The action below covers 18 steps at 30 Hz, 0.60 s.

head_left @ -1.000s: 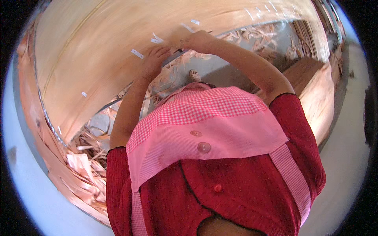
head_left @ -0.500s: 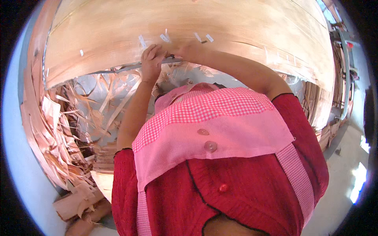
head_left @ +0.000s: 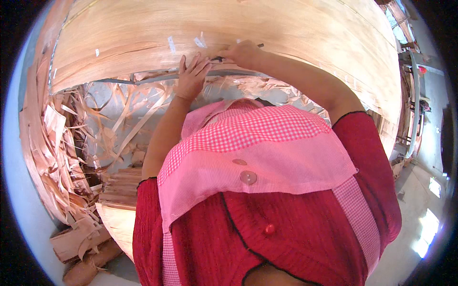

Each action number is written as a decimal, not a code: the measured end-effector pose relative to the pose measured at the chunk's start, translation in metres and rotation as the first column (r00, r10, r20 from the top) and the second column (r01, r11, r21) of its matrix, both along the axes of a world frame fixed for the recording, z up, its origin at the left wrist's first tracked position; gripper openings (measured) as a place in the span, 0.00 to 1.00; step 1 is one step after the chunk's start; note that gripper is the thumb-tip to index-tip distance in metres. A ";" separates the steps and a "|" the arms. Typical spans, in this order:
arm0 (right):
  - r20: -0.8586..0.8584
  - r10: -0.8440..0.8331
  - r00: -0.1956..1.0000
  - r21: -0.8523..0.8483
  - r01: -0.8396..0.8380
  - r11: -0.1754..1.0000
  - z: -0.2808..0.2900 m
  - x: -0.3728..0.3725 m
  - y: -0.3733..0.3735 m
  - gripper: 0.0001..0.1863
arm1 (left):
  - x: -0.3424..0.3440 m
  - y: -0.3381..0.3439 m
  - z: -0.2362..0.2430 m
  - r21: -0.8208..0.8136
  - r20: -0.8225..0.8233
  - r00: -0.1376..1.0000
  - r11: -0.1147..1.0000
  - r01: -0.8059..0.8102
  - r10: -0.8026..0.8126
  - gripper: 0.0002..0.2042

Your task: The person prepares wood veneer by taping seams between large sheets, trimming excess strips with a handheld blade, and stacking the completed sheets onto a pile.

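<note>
**Both hands at the lower edge of a wide veneer sheet**

Since half a second ago the hands hold almost the same place on the sheet; the view has tipped so more of the scrap-strewn floor shows at left.

Far left: a heap of veneer scraps point(head_left: 57, 157), curled strips and torn offcuts, piled against the floor and trailing under the sheet.

Centre-left: left hand point(head_left: 191, 76) lies flat, fingers spread and apart, pressed against the lower edge of the veneer sheet point(head_left: 267, 28). Nothing is clasped in it.

Above and between the hands: small white tape pieces point(head_left: 171, 44) stuck on the sheet's face.

Centre-right: right hand point(head_left: 245, 53) is curled closed just beside the left, on the sheet. A thin dark tool point(head_left: 220, 58) pokes out toward the left fingertips; probably a blade or pen, too small to tell.

The sheet itself stands broad and pale, spanning the whole upper frame.

Right edge: a machine frame point(head_left: 415, 95), partly cut off.
</note>
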State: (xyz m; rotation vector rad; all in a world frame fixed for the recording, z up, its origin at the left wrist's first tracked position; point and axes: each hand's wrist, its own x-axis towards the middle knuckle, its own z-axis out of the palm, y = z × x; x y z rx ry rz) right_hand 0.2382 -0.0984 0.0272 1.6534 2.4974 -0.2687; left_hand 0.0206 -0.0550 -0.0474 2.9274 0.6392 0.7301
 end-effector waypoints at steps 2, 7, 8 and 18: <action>0.027 -0.054 0.998 -0.027 0.055 0.998 0.003 0.004 -0.006 0.20 | -0.001 -0.002 -0.002 0.007 0.004 1.000 1.000 0.017 -0.017 0.16; 0.084 -0.074 0.994 0.093 0.066 0.993 0.012 0.033 -0.028 0.23 | -0.001 0.002 -0.001 0.082 -0.023 1.000 0.997 0.017 -0.015 0.16; -0.035 -0.209 0.977 0.089 0.211 0.973 0.010 0.033 -0.035 0.21 | 0.000 0.001 -0.002 0.079 -0.039 0.999 0.997 0.024 -0.021 0.15; -0.281 -0.488 0.826 -0.040 0.498 0.866 -0.008 -0.002 -0.061 0.13 | -0.001 0.000 0.006 -0.058 0.064 0.997 0.998 0.037 -0.034 0.10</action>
